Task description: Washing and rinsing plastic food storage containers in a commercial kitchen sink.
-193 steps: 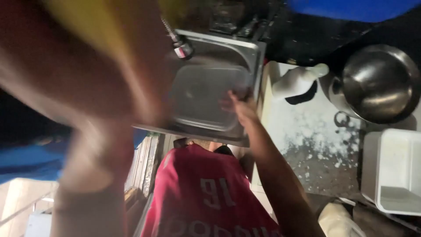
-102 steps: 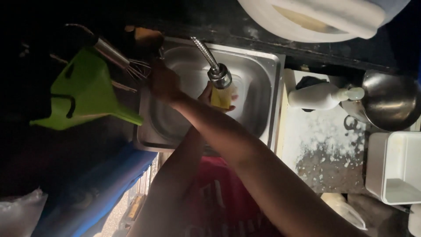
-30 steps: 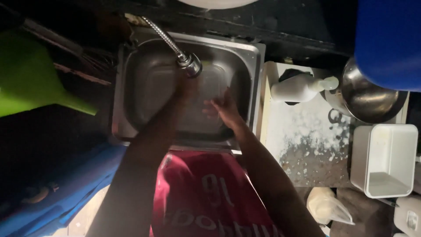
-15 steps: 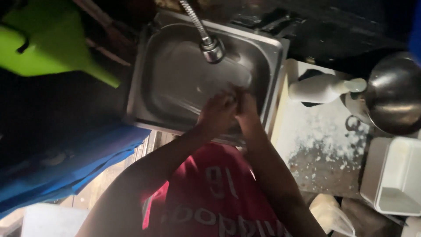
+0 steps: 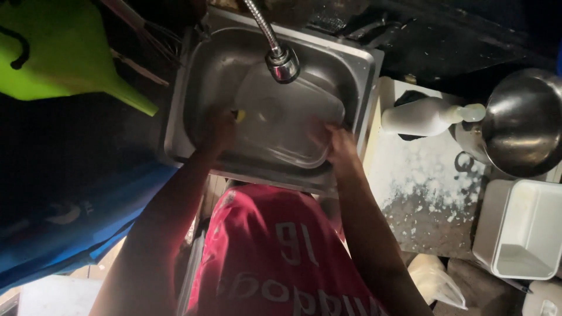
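A clear plastic tray-like lid (image 5: pixel 290 114) lies tilted inside the steel sink (image 5: pixel 363 88), under the flexible tap head (image 5: pixel 283 63). My right hand (image 5: pixel 336 143) grips the lid's near right edge. My left hand (image 5: pixel 219 129) is at the lid's left edge, with a small yellow thing (image 5: pixel 239 115), perhaps a sponge, beside its fingers. Whether the left hand holds the lid or the yellow thing is unclear in the dim light.
A lime green funnel (image 5: pixel 64 58) hangs at upper left. Right of the sink stand a white pump bottle (image 5: pixel 424 116), a steel bowl (image 5: pixel 524 123) and a white rectangular tub (image 5: pixel 521 228) on a speckled counter (image 5: pixel 430 193). Blue fabric (image 5: pixel 70 228) lies lower left.
Half a second ago my hands were pressed together over the sink's front edge. Now they are apart, one at each side of a clear lid in the basin.
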